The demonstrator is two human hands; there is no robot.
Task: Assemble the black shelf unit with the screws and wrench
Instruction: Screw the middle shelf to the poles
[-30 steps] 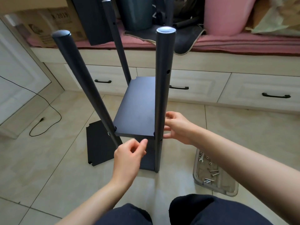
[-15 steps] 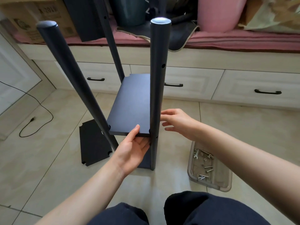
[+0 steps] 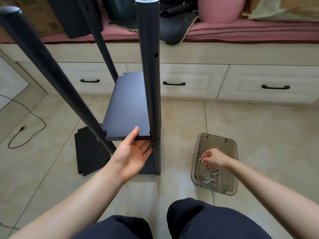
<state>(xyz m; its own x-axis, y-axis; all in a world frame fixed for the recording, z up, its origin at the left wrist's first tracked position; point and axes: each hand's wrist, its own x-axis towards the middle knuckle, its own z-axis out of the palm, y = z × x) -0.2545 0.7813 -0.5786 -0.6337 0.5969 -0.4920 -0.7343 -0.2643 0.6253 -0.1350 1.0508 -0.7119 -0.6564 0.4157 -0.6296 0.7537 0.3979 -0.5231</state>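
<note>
Nearest, the left hand cups the shelf board's near edge, thumb on top. The right hand, fingers curled, reaches into the tray among several screws; whether it grips anything I cannot tell. Three black posts rise beyond.

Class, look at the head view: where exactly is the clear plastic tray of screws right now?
The tray sits on the tiled floor at lower right, right of the nearest black post, with the right hand reaching into it.
</note>
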